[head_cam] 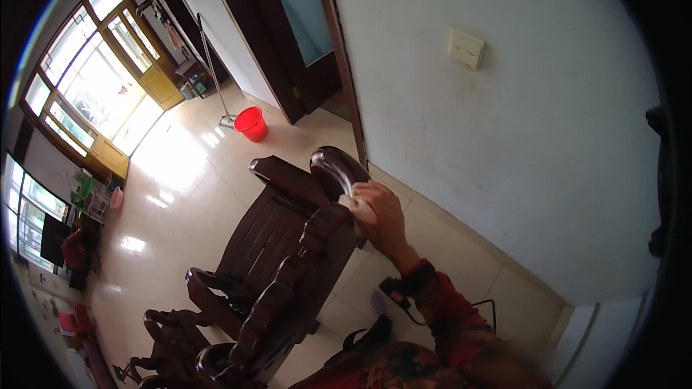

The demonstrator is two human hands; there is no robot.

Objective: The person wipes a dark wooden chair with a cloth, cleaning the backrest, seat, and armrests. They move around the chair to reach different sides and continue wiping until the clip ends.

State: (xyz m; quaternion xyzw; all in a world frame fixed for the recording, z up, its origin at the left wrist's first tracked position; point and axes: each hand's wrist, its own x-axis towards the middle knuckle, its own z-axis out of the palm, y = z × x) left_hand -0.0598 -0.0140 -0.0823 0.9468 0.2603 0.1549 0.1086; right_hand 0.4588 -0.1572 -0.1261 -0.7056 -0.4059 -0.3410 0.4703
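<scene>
My right hand (381,216) is closed on what looks like a bunched pale cloth (358,209), at the upper end of a dark, glossy wooden bench (259,232). The fingers rest by the bench's curved armrest (338,170), close to the top of its scalloped backrest (292,267). The fingers hide part of the cloth. A red patterned sleeve with a dark band at the wrist covers the arm. My left hand is out of view.
A white wall with a switch plate (466,48) rises at the right. Beyond the bench, a red bucket (251,124) and a mop (211,65) stand on the tiled floor near a doorway. More dark carved wooden furniture (175,340) is at lower left.
</scene>
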